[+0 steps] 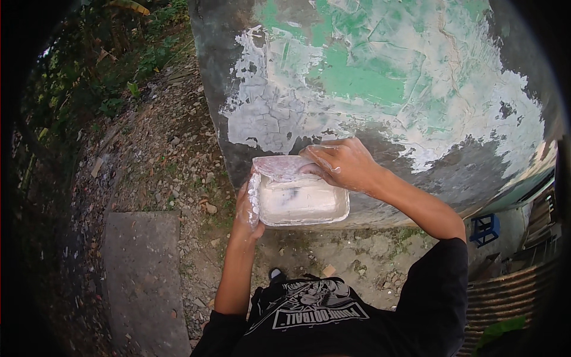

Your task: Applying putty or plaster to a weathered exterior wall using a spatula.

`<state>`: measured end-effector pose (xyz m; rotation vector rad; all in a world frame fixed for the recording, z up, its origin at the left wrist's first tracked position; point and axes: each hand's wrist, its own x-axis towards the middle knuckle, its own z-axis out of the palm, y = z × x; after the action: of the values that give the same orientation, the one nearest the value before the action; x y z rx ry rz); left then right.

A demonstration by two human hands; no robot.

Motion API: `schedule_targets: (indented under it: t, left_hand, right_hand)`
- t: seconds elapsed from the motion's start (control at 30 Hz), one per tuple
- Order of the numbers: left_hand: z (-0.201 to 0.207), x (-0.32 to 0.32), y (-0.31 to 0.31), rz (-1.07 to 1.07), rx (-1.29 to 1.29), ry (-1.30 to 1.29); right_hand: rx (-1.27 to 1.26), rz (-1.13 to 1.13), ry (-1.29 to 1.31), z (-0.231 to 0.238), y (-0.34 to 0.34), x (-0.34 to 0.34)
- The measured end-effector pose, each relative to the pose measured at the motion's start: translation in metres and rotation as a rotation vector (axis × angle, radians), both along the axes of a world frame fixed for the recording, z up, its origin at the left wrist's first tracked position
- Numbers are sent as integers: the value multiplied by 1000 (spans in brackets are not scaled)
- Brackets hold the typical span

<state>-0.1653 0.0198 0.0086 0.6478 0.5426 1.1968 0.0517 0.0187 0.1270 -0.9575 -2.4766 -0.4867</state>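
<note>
T-shirt: black (321, 297), short-sleeved, with a pale print across the chest, filling the lower middle of the view.
Left hand: closed around the left end of a tub, the left hand (245, 205) smeared with white paste (253, 199) along the fingers and thumb side.
Right hand: bent over the far side of the tub, the right hand (342, 162) pinching a flat pinkish piece (279, 167) near its right end; white paste coats the knuckles and fingers.
Tub: a shallow rectangular tub (306, 205) with rounded corners, held up between both hands in front of the body and before the wall; its inside is coated white, with a greyish smudge in the middle.
Flat piece: lies across the tub's far left corner, streaked white; whether it is a scraper blade, I cannot tell.
Foot: a dark shoe (275, 275) with a white patch, just past the shirt.
Wall: a rough wall (369, 77) of dark grey, bright green and cracked white patches.
Ground: a grey concrete slab (143, 279) at left, set amid stony soil (205, 208).
Right side: a blue stool (485, 229) near the wall, with a rusty corrugated sheet (511, 291) below it in view.
Far left: green plants (134, 59) beyond the stones.
</note>
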Motion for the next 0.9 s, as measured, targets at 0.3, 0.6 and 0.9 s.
schedule_targets:
  t: [0.3,0.6,0.9]
  left_hand:
    - [12,5,12,-22,-21,42]
    - [68,10,53,-99,19,15]
    - [166,31,98,-164,221,-10]
  right_hand:
    - [156,-48,-85,-12,11,8]
    - [340,-11,82,50,13,16]
    - [634,-42,184,192,40,36]
